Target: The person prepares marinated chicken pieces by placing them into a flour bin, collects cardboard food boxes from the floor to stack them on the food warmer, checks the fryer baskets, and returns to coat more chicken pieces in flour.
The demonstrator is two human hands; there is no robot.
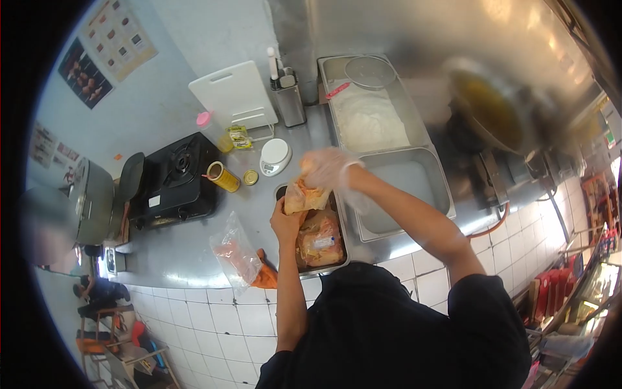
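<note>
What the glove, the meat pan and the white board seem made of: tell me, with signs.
Glove: probably thin plastic, see-through and loose, wrinkling at the cuff. Pan: likely stainless steel, smooth, its grey rim catching light. Board: seems plastic with a plain matte finish, evenly white with no visible grain; the exact kind stays open.

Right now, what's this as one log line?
left hand: bare, holding meat | right hand: gloved, blurred, at same meat | below: metal pan, more meat

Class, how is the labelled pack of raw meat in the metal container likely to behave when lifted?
The pack may sag: its lumpy pieces seem wrapped in thin plastic. Its shine suggests slipperiness. It's probably heavy, as it fills much of the metal container.
</note>
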